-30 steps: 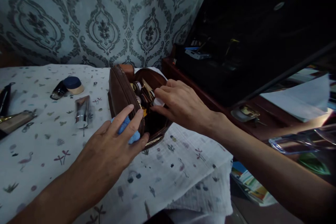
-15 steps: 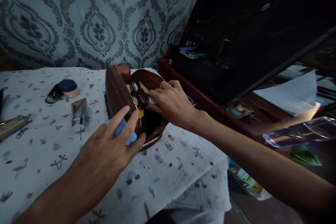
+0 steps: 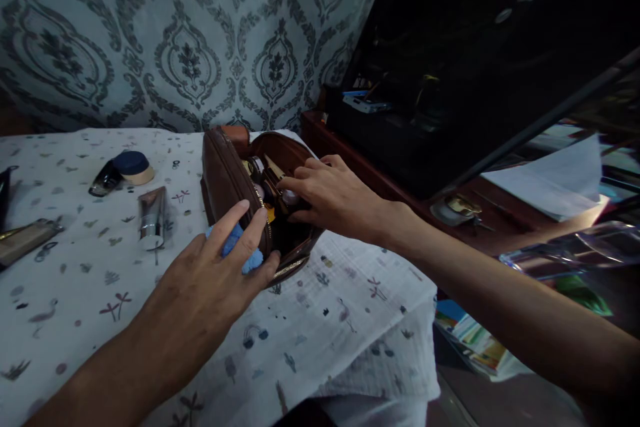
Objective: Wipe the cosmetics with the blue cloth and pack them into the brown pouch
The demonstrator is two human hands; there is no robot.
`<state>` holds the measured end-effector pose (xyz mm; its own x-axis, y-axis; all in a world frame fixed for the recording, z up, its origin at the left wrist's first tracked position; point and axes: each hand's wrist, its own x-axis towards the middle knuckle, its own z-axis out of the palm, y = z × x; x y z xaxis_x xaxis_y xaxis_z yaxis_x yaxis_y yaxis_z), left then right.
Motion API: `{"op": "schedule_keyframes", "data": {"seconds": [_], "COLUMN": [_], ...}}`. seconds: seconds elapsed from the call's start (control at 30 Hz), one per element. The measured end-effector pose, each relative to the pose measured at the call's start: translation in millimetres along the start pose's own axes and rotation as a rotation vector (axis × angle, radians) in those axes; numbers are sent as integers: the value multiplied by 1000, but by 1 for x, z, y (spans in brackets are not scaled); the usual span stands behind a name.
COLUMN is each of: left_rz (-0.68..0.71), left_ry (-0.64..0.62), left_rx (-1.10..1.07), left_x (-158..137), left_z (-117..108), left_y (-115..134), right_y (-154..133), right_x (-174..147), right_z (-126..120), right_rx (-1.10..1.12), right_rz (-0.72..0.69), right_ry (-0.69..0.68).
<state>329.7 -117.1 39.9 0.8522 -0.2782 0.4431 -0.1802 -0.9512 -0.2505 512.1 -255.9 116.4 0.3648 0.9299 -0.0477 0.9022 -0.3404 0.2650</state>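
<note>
An unzipped brown toiletry bag [image 3: 225,173] stands upright on the cloth, with small containers crowded inside. My left hand [image 3: 210,267] grips its near edge, fingers along the outside and thumb at the zipper opening. A fluffy blue thing [image 3: 254,260] shows between those fingers; what it is remains partly hidden. From the right, my right hand [image 3: 335,197] reaches into the opening, its fingertips closed around a small pale, rounded item [image 3: 290,197]. Beside it in the bag sit dark and gold-coloured containers [image 3: 273,180] and something yellow [image 3: 271,214].
Left of the bag lie a silver-capped tube [image 3: 151,217], a blue-lidded jar [image 3: 134,167], a black glossy item [image 3: 105,179] and a beige tube [image 3: 30,240]. A large black screen [image 3: 470,67] leans at the right, above a brown wooden ledge [image 3: 400,193]. Patterned wallpaper [image 3: 190,47] rises behind.
My right hand has shifted slightly within the bag's opening, and the small pale item between its fingers shows more clearly. My left hand keeps its place on the bag.
</note>
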Motion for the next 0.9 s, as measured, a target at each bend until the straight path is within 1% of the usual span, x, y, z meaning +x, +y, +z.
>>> {"op": "schedule_keyframes", "data": {"seconds": [0.13, 0.23, 0.33, 0.47, 0.63, 0.73, 0.9], "left_rz": [14, 0, -12, -13, -9, 8, 9], "left_ry": [-9, 0, 21, 15, 9, 28, 27], "left_rx": [38, 29, -14, -44, -8, 8, 3], "left_x": [-1, -1, 0, -1, 0, 1, 2], "left_z": [1, 1, 2, 1, 0, -2, -1], "left_y": [0, 1, 1, 1, 1, 0, 1], "right_y": [-3, -7, -10, -10, -8, -7, -4], "right_x": [6, 11, 12, 12, 11, 12, 14], "right_z": [-2, -1, 0, 3, 5, 6, 11], "right_rx": [-112, -149, -148, -134, -108, -83, -77], "right_rz": [-20, -19, 8, 39, -6, -33, -40], "right_ry": [-36, -46, -69, -59, -27, -27, -12]}}
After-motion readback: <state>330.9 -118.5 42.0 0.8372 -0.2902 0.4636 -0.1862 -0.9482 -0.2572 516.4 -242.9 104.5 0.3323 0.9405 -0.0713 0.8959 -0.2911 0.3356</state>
